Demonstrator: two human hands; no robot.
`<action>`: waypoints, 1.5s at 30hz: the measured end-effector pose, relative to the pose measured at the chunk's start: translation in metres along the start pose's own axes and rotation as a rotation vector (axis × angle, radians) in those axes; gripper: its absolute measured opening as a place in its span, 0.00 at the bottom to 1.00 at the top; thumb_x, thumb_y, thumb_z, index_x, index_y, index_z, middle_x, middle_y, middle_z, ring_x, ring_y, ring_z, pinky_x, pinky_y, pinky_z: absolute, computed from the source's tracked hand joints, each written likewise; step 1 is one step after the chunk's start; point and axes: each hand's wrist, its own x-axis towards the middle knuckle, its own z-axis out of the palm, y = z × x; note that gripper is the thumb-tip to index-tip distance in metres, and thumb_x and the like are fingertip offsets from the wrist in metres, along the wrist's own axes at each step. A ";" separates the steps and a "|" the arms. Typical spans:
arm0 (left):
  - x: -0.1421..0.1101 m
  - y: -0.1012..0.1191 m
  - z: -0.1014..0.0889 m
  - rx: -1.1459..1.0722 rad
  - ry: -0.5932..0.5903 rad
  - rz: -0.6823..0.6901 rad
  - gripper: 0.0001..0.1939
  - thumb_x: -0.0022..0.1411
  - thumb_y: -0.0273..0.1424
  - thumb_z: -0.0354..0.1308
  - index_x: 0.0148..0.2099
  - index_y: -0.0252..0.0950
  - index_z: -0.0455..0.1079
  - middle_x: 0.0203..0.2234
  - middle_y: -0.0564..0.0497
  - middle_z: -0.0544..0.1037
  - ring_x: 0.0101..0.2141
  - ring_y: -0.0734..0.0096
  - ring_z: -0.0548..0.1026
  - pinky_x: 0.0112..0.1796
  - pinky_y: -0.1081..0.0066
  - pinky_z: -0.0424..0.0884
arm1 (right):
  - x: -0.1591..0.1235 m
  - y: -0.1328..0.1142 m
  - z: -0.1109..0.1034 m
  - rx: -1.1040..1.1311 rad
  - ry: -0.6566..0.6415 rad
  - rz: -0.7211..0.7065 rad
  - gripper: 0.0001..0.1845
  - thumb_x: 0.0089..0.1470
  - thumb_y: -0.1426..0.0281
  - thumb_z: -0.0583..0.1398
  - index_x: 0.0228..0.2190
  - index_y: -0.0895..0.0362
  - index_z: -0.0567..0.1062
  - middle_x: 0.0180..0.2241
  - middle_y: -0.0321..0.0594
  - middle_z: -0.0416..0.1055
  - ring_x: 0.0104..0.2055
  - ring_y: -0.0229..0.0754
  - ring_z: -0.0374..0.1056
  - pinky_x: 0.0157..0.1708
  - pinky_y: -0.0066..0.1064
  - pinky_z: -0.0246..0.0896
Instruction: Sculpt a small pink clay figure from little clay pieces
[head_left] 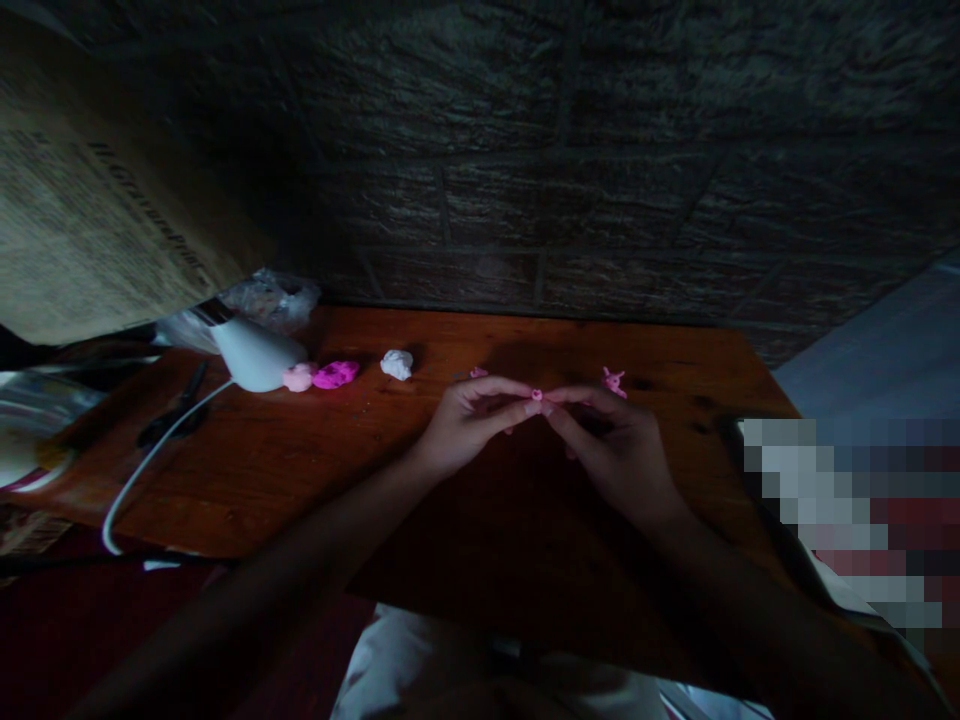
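Note:
My left hand (469, 420) and my right hand (611, 445) meet fingertip to fingertip above a wooden table (300, 470). Together they pinch a tiny pink clay piece (537, 394) between thumbs and forefingers. A small pink clay figure (614, 381) stands on the table just behind my right hand. Another pink bit (478, 373) shows behind my left hand.
At the left lie a magenta clay lump (336, 374), a pale pink lump (298, 377) and a white lump (397, 364). A white corded device (255, 355), a plastic bag (270, 298) and dark scissors (176, 410) sit at far left. A dark brick wall rises behind.

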 end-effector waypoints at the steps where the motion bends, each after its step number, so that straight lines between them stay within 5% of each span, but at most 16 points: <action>1: 0.000 0.000 0.000 -0.004 0.003 -0.001 0.09 0.54 0.35 0.70 0.37 0.37 0.80 0.32 0.50 0.83 0.26 0.78 0.73 0.27 0.75 0.69 | 0.000 0.000 0.000 -0.002 -0.001 0.001 0.07 0.55 0.68 0.65 0.36 0.54 0.82 0.34 0.38 0.80 0.21 0.32 0.67 0.19 0.24 0.63; 29: 0.000 -0.002 0.000 -0.024 -0.043 -0.001 0.07 0.57 0.31 0.67 0.38 0.36 0.77 0.32 0.51 0.80 0.27 0.79 0.73 0.26 0.77 0.69 | 0.000 0.003 0.001 -0.076 0.002 -0.043 0.05 0.55 0.69 0.65 0.35 0.54 0.82 0.32 0.36 0.81 0.21 0.32 0.66 0.22 0.27 0.61; 38: 0.002 -0.004 -0.001 -0.040 0.023 -0.016 0.11 0.56 0.34 0.69 0.39 0.34 0.76 0.32 0.50 0.81 0.29 0.77 0.75 0.26 0.78 0.69 | 0.000 0.003 0.002 -0.064 0.026 0.002 0.10 0.56 0.64 0.65 0.39 0.54 0.82 0.34 0.38 0.81 0.22 0.34 0.67 0.21 0.27 0.62; 45: 0.001 -0.002 0.000 0.024 -0.033 0.028 0.09 0.58 0.32 0.67 0.40 0.34 0.77 0.36 0.48 0.82 0.31 0.75 0.76 0.27 0.79 0.70 | 0.002 0.001 0.003 -0.017 0.028 0.058 0.14 0.52 0.63 0.67 0.40 0.55 0.81 0.36 0.40 0.81 0.21 0.33 0.66 0.18 0.26 0.62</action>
